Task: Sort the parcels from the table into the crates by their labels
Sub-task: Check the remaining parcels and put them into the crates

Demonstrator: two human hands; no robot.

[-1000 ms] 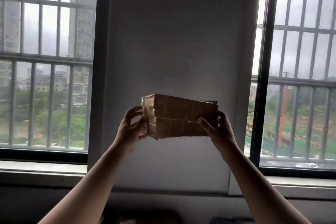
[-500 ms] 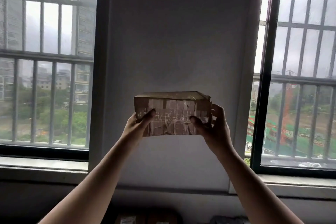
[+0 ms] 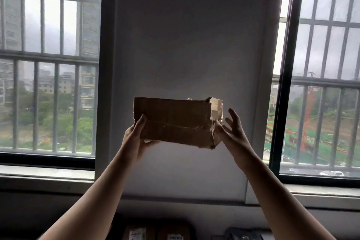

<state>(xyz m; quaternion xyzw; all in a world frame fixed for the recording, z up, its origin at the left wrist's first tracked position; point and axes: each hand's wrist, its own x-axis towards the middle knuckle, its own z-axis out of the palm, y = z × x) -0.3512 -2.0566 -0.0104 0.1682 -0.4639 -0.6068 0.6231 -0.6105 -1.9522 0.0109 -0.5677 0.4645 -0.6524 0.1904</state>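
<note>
A brown cardboard parcel (image 3: 173, 121) with clear tape along its seams is held up in the air in front of the wall, a plain side facing me. My left hand (image 3: 136, 138) grips its lower left corner, thumb on the front face. My right hand (image 3: 232, 132) is at the parcel's torn right end with fingers spread and straight, its palm touching the lower right corner. No label shows on the side I see.
Barred windows (image 3: 48, 64) flank the grey wall panel (image 3: 185, 35), with a sill below each. At the bottom edge lie more parcels with white labels (image 3: 155, 234) and a dark bag (image 3: 241, 236), mostly cut off.
The parcel has been turned over between the hands from its taped face to a plain brown side. My right hand has loosened and spread its fingers; the left has shifted to the lower corner.
</note>
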